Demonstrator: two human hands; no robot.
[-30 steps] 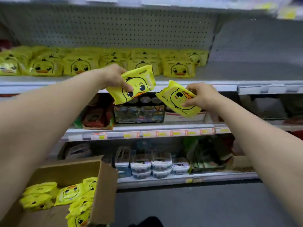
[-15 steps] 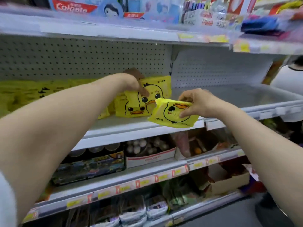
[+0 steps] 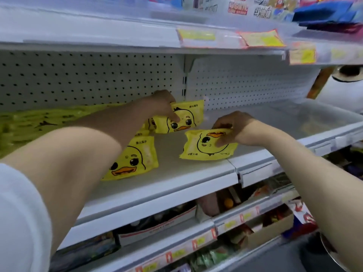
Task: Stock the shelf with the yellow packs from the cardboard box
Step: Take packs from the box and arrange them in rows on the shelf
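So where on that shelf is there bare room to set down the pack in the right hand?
Bare shelf lies between the front upright pack and the held pack in the right hand; the bay right of the bracket, up to the pegboard, looks bare too. Left of the left hand, yellow packs crowd it.

White sleeve (image 3: 19, 222) on my left arm: plain cloth with no print showing, its hem curving across the arm. From the hem on, the left forearm (image 3: 82, 154) is bare down to the left grip (image 3: 160, 107). The right forearm (image 3: 314, 183) is bare along all that shows, and so is the right grip (image 3: 235, 127). The sleeve is blurred near the frame edge, so its weave is unreadable.
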